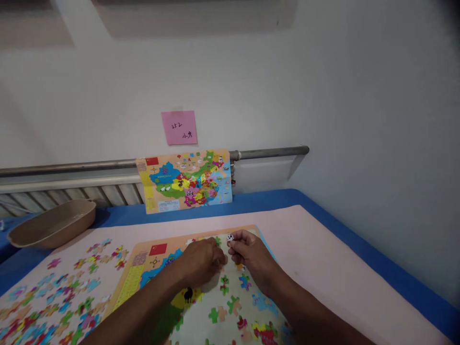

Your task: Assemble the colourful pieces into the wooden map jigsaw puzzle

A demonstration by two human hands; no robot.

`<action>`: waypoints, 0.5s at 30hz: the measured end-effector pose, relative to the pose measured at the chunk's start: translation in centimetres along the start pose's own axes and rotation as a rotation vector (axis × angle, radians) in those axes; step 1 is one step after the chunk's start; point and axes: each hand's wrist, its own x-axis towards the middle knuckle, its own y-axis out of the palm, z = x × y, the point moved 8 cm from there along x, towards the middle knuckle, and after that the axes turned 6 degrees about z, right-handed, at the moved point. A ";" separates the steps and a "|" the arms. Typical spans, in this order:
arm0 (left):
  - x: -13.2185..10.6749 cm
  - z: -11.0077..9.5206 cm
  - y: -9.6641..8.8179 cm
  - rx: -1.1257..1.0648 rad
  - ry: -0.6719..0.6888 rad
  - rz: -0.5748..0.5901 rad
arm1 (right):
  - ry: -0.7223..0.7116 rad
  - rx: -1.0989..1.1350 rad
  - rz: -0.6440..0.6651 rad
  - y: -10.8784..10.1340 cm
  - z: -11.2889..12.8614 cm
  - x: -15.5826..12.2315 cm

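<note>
A small black-and-white puzzle piece (230, 237) is pinched between the thumb and fingers of my right hand (251, 256), over the upper part of a partly filled map puzzle board (197, 320). Close by on its left, my left hand (204, 261) hovers low or rests on the board with curled fingers; whatever they hold is hidden. Below the hands, loose pieces lie on the pale board, among them a green one (213, 315), a blue and purple one (245, 282) and a light blue cluster (264, 303). Joined pieces show a black animal (188, 294).
Many loose pieces (66, 302) are scattered on the pink table cover (323, 268) at left. A brown basin (53, 223) stands at the back left. A printed map (187, 182) leans under a wall pipe (273, 153), below a pink note (179, 128).
</note>
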 end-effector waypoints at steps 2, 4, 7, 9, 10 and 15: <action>0.0 0.1 -0.1 0.011 -0.025 0.012 | 0.000 -0.005 0.001 0.0 0.0 0.0; 0.0 0.5 -0.2 -0.039 -0.074 0.005 | 0.000 -0.006 0.001 0.1 0.1 -0.1; 0.0 0.4 -0.4 -0.092 -0.046 -0.020 | 0.004 0.000 0.007 0.1 0.2 -0.2; 0.1 -0.1 -0.4 -0.051 0.017 -0.027 | 0.007 0.008 0.005 0.2 0.2 -0.2; 0.2 -0.3 -0.3 -0.017 0.037 -0.023 | 0.009 0.012 0.003 0.2 0.3 -0.2; 0.5 0.4 0.4 0.002 -0.021 0.019 | 0.019 0.025 -0.004 0.2 0.2 -0.2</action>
